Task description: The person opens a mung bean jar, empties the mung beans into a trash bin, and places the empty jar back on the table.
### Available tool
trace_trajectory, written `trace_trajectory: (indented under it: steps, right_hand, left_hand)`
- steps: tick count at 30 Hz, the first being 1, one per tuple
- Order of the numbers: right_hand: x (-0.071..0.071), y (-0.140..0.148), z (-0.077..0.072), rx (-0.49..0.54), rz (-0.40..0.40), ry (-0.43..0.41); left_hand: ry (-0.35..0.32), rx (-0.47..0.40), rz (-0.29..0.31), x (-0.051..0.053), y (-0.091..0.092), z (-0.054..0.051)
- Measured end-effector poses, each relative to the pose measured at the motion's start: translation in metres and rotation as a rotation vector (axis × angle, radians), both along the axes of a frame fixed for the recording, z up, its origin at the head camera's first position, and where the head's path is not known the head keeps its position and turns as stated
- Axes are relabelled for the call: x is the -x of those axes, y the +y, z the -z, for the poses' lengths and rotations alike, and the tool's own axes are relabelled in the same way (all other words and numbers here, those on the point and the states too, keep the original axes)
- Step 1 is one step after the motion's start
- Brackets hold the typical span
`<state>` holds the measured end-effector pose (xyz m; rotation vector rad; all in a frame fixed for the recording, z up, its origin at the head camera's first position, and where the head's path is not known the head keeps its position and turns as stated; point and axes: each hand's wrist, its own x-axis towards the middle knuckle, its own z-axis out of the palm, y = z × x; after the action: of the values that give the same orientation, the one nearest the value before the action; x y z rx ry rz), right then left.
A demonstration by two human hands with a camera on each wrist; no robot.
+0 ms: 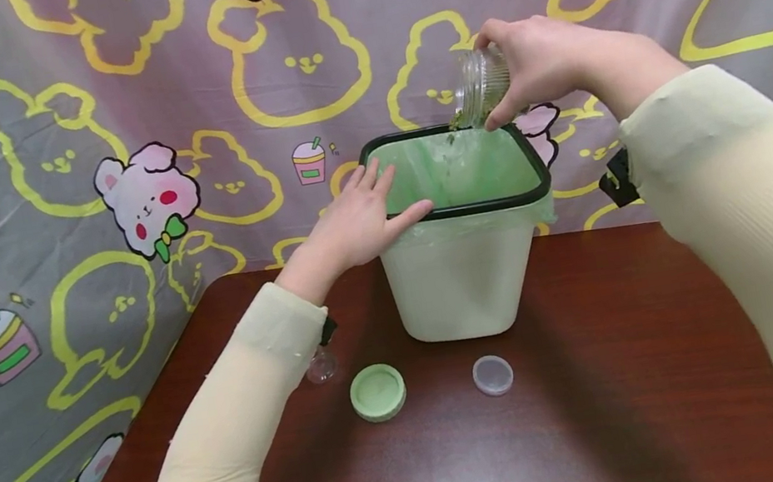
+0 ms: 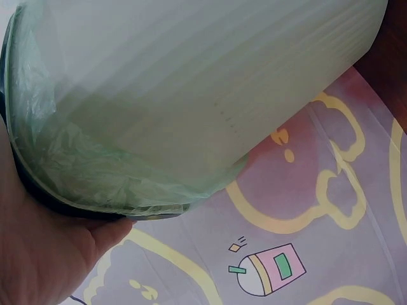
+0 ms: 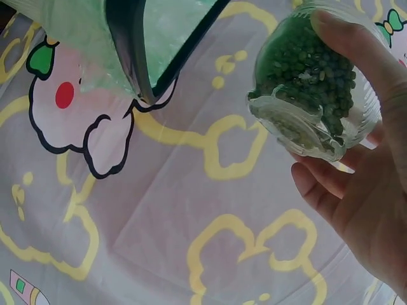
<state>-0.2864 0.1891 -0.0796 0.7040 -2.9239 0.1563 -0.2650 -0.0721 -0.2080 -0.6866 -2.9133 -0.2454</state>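
A white bin (image 1: 466,287) with a black rim and a pale green bag liner (image 1: 488,166) stands on the table. My right hand (image 1: 543,60) grips a clear ribbed glass jar (image 1: 493,81) above the bin's right side. The jar tilts mouth-down, and small green bean-like grains (image 3: 308,67) fill part of it in the right wrist view. Some grains drop from its mouth into the bin. On the rim's left side rests my left hand (image 1: 361,224), fingers spread and fairly straight. In the left wrist view that hand (image 2: 44,254) touches the rim from outside.
In front of the bin lie a pale green round lid (image 1: 378,392) and a translucent round disc (image 1: 493,375). A small clear object (image 1: 321,366) sits partly behind my left forearm. A patterned curtain (image 1: 167,99) hangs behind and left of the brown table (image 1: 642,318).
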Motion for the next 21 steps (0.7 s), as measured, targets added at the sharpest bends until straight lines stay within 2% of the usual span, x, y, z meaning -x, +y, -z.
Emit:
trace_trajectory:
  steps: [6, 10, 21]
  right_hand:
    - [-0.0002, 0.0009, 0.0015, -0.003, 0.005, -0.017]
    - [-0.0009, 0.0013, 0.0028, -0.040, 0.016, -0.033]
    - [-0.0005, 0.0021, 0.0001, -0.045, 0.027, -0.012]
  left_hand:
    - [0.002, 0.001, 0.006, 0.0002, 0.0000, -0.0005]
    - [0.007, -0.001, 0.012, 0.0003, 0.0004, 0.0002]
    - [0.008, 0.001, 0.005, -0.0003, 0.0006, 0.0004]
